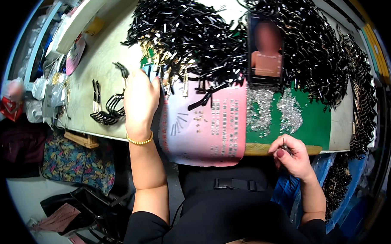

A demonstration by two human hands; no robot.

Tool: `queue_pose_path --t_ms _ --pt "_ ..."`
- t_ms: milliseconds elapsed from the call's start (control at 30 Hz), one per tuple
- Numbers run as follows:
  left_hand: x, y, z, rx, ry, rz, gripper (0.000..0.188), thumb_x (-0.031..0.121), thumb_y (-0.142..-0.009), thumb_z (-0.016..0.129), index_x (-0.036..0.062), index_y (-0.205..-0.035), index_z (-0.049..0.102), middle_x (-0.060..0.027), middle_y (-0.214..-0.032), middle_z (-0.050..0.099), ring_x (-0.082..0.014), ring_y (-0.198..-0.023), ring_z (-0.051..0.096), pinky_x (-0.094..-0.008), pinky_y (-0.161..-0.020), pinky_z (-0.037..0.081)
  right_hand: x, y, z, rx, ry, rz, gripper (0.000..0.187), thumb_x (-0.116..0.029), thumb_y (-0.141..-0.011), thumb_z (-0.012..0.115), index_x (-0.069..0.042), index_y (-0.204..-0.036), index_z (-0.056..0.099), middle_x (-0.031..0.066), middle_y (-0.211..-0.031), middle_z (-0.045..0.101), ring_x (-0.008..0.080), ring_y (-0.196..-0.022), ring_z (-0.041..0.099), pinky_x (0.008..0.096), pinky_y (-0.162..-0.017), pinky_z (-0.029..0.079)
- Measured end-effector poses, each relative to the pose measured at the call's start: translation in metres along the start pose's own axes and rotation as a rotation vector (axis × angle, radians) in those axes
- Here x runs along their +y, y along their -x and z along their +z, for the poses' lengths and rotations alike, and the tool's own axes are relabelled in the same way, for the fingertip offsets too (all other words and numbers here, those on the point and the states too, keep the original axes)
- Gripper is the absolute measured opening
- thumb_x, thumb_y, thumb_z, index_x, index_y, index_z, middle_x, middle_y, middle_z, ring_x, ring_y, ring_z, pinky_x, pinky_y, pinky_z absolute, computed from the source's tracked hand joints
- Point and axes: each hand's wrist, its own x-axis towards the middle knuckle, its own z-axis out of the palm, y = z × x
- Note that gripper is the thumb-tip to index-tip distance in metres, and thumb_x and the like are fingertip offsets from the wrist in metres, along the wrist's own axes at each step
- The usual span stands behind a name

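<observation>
My left hand point(141, 100), with a yellow bead bracelet on its wrist, is over the table's left part. Its fingers curl away from view, and what they hold is hidden. Several black curved strips, like eyeglass temples point(104, 118), lie in a row beside it on the left. Just beyond it begins a large heap of black strips with gold-coloured ends point(188, 32). At the table's front edge, my right hand point(292, 155) is closed in a pinch round a slim dark metal tool point(284, 145). Small silver pieces point(260, 113) lie in two piles beyond that hand.
A pink printed sheet point(224, 138) and a green mat point(318, 122) cover the table's front. On the sheet are small grey and gold-coloured pieces point(198, 118). A phone point(266, 76) with a lit screen stands among the heaps. More strips point(362, 107) hang over the right edge.
</observation>
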Motion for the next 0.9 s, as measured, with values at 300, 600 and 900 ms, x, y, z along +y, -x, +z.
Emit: queue_pose_path --t_ms 300,600,900 --pt "0.029 0.046 -0.002 -0.015 0.385 -0.266 0.025 0.010 -0.087 0.068 -0.0061 -0.106 0.063 -0.0114 -0.077 0.064 -0.0221 -0.067 0.064 -0.0355 -0.068 0.053 0.005 0.004 -0.008 -0.035 0.076 -0.112 0.014 -0.015 -0.094 0.069 -0.001 -0.098 0.067 0.0026 -0.081 0.064 0.0086 -0.067 0.058 0.0237 -0.062 0.045" --pt "0.026 0.043 -0.001 0.070 0.227 -0.025 0.020 0.013 -0.090 0.066 -0.0062 -0.095 0.066 -0.0185 -0.081 0.068 -0.0334 -0.073 0.066 -0.0408 -0.072 0.052 0.004 0.005 -0.010 -0.051 0.096 -0.161 0.013 -0.012 -0.091 0.070 -0.001 -0.097 0.068 0.0056 -0.087 0.068 0.0137 -0.075 0.061 0.0258 -0.068 0.048" --pt "0.022 0.017 -0.006 -0.173 0.176 -0.198 0.027 0.023 -0.086 0.070 -0.0032 -0.084 0.067 -0.0215 -0.076 0.068 -0.0372 -0.075 0.068 -0.0424 -0.070 0.053 -0.001 0.004 -0.004 -0.040 0.112 -0.146 0.010 -0.009 -0.092 0.069 -0.001 -0.098 0.069 0.0053 -0.085 0.067 0.0130 -0.074 0.061 0.0265 -0.067 0.048"
